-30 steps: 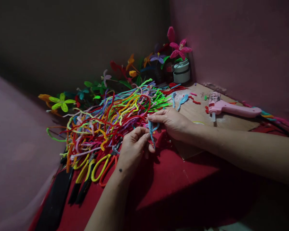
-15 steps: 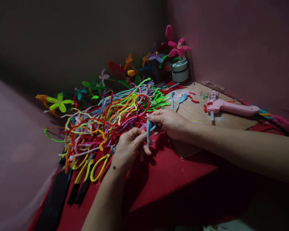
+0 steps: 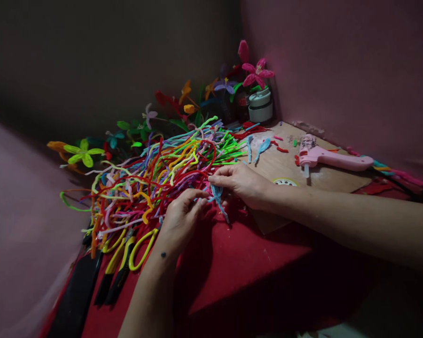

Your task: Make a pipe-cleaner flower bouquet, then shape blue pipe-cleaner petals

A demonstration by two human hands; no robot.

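Observation:
A light-blue pipe cleaner, bent into a petal-like loop with its tail hanging down, is between my hands over the red tabletop. My right hand pinches it at the top between thumb and fingers. From the other side, my left hand has thumb and forefinger closed on a side strand of the same blue piece. Just behind the hands spreads a tangled pile of coloured pipe cleaners. Two light-blue looped pieces lie on the brown board beyond my right hand.
A pink glue gun rests on the board at right. Yellow-handled scissors and yellow-and-black pliers lie left of my left forearm, near a long black object. Pipe-cleaner flowers and a white lidded container stand behind.
The blue piece has turned, so its tail now slants down to the right. My left fingers have shifted from its lower end to a side strand. The view has moved slightly.

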